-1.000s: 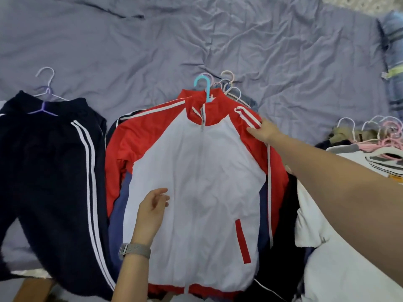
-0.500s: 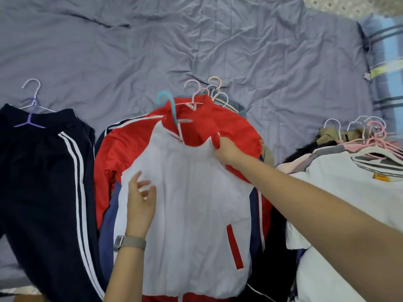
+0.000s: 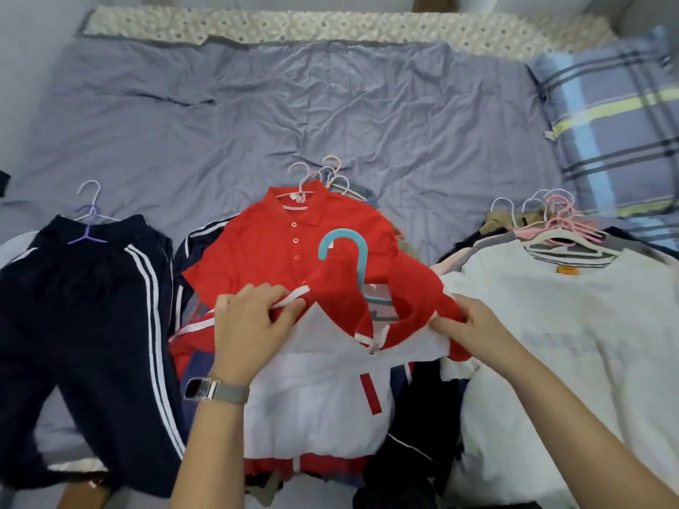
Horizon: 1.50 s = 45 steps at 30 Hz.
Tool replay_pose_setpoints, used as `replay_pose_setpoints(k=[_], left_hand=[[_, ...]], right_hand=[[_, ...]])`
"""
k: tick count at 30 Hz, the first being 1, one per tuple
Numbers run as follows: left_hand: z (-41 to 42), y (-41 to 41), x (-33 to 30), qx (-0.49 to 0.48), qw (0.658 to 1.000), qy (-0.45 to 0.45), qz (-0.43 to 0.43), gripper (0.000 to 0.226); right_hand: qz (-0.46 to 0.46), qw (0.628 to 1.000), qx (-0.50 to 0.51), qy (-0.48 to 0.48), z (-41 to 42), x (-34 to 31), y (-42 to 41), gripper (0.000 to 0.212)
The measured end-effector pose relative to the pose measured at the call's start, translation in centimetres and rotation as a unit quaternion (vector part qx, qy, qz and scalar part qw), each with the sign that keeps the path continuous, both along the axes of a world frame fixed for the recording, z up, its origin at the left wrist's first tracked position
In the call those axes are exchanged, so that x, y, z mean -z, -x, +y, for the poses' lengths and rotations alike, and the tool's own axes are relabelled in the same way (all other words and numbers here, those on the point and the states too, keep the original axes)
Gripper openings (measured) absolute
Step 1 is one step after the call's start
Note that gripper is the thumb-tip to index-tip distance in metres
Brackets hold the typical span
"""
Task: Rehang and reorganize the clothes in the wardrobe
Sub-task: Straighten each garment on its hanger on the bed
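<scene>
Both hands now pinch the jacket (image 3: 323, 391): left hand (image 3: 250, 325) on the striped shoulder at nine o'clock, right hand (image 3: 474, 326) at three. A second ago it lay flat; lifted, its blue hanger (image 3: 352, 259) swings free, uncovering the red polo (image 3: 294, 244) at twelve, ready for rehanging.

Place: home bedroom, we reckon.
Bed: we see a wrinkled grey-blue sheet (image 3: 330, 115) over a patterned mattress edge (image 3: 330, 29).
Pillow: plaid pillow (image 3: 610, 126) at right.
Clothes: piles on plastic hangers (image 3: 562, 218) across the bed.
</scene>
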<state>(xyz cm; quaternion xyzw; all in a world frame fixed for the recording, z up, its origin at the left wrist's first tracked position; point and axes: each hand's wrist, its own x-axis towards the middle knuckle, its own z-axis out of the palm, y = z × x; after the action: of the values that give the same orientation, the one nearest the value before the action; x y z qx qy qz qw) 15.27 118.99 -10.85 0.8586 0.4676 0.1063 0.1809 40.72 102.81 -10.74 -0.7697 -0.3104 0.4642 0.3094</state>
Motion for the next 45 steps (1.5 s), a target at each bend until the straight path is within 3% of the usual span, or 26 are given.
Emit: replay_pose_setpoints(k=[6,9,15,19,23,25,29,31,33,34,36,39,45], left_hand=[[-9.7,1.5,-6.8,-0.080,0.997,-0.022,0.003,0.036],[-15.2,2.9,-10.9,-0.125,0.991,-0.039,0.019,0.046],[-28.9,3.8,-17.6,-0.219,0.970,-0.092,0.057,0.044],[-38.5,2.7,-19.7,-0.247,0.962,-0.093,0.074,0.043],[-46.3,1.4,-20.0,-0.271,0.956,-0.073,0.090,0.045],[-49.4,1.3,-19.9,-0.302,0.949,-0.050,0.081,0.045],[-54.4,2.0,-20.2,-0.400,0.916,0.004,0.020,0.052],[-55.9,2.8,-20.6,-0.440,0.898,0.015,0.005,0.054],[-56.7,3.2,-20.9,-0.456,0.890,0.008,0.004,0.056],[-57.0,3.3,-21.0,-0.459,0.889,0.004,0.006,0.056],[-57.7,3.3,-21.1,-0.457,0.890,-0.005,0.005,0.055],[-59.0,3.8,-21.2,-0.454,0.891,-0.013,0.008,0.055],[-61.3,5.9,-21.0,-0.458,0.889,-0.004,0.018,0.056]], right_hand=[[-0.162,0.971,-0.088,-0.151,-5.6,-4.3,2.1,0.015],[-0.149,0.966,-0.106,-0.184,-9.1,-6.5,3.0,0.026],[-0.131,0.953,-0.123,-0.242,-18.8,-12.0,4.1,0.023],[-0.119,0.959,-0.127,-0.223,-26.9,-13.7,2.8,0.037],[-0.106,0.964,-0.126,-0.208,-33.7,-13.6,1.8,0.035],[-0.110,0.964,-0.102,-0.221,-35.9,-13.6,2.2,0.027],[-0.176,0.929,0.059,-0.320,-39.1,-14.1,3.1,0.023],[-0.107,0.954,0.024,-0.279,-40.7,-14.1,3.5,0.015],[0.014,0.978,-0.116,-0.173,-42.2,-14.3,5.0,0.011],[0.049,0.972,-0.191,-0.127,-42.8,-14.4,6.1,0.017],[0.052,0.952,-0.275,-0.123,-43.4,-14.3,8.4,0.025],[-0.012,0.950,-0.272,-0.151,-43.4,-14.7,11.0,0.014],[0.033,0.958,-0.248,-0.137,-44.1,-14.6,14.4,0.033]])
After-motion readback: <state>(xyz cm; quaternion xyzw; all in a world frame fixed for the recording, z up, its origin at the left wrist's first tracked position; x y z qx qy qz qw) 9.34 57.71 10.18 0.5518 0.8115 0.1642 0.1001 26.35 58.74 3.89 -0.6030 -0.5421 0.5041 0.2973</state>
